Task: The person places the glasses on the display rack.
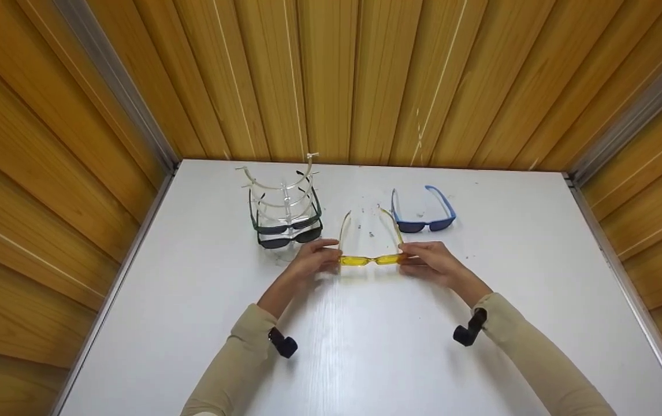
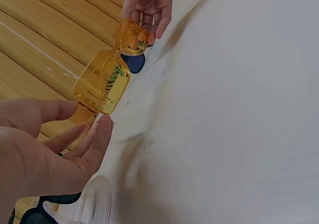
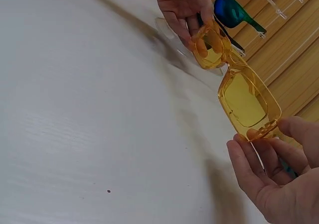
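Observation:
A pair of yellow sunglasses (image 1: 355,261) with see-through lenses is held between both hands over the white table, its temples unfolded and pointing away from the person. The left hand (image 1: 312,257) pinches the left end of the frame by the hinge, thumb on one side and fingertips on the other, as the left wrist view shows. At the opposite end, the right hand (image 1: 432,261) pinches the other hinge corner in the same way. A clear display stand (image 1: 286,199) rises just beyond the left hand, bearing two pairs of dark sunglasses (image 1: 275,243) on its lower tiers.
Blue-framed sunglasses (image 1: 425,225) with dark lenses rest on the table (image 1: 377,346), behind the right hand. Small bits (image 1: 371,234) lie scattered near the middle. Wood-patterned walls (image 1: 331,81) enclose the table at the back and both sides. The stand's upper arms carry no glasses.

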The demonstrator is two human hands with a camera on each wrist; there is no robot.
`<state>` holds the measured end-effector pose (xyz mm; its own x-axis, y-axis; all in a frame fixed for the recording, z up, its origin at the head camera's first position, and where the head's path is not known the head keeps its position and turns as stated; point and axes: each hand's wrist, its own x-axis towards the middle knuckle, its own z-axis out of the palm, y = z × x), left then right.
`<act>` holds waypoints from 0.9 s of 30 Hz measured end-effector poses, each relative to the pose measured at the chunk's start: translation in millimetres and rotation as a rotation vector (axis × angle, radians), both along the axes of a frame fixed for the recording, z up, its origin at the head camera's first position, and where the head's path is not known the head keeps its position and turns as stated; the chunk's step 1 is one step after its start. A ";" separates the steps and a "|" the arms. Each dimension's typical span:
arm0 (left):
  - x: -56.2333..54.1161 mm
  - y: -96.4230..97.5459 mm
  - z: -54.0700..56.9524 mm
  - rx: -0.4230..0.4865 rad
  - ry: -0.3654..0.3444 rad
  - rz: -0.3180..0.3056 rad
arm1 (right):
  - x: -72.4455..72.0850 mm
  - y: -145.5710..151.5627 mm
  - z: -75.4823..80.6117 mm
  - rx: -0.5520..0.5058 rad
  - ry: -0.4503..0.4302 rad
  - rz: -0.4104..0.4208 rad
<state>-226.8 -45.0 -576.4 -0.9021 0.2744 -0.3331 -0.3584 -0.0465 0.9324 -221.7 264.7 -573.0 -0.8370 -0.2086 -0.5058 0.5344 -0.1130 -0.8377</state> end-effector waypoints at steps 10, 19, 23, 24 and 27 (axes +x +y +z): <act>4.8 -1.3 19.7 0.050 -0.001 -0.055 | 4.7 6.1 10.7 0.031 0.032 0.057; 7.3 -9.1 28.8 0.088 -0.043 -0.086 | 8.1 5.8 23.6 0.046 0.058 0.135; 9.1 -14.6 33.3 0.130 -0.060 -0.106 | 9.4 4.5 29.6 0.043 0.073 0.169; 9.6 -16.0 34.6 0.136 -0.058 -0.114 | 9.8 4.2 31.2 0.043 0.077 0.176; 10.6 -19.4 39.1 0.135 -0.048 -0.132 | 10.9 3.8 36.1 0.038 0.080 0.187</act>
<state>-216.2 -64.4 -537.4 -0.8392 0.4346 -0.3270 -0.4138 -0.1200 0.9024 -210.8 268.4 -536.9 -0.8232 -0.3460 -0.4501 0.4748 0.0149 -0.8799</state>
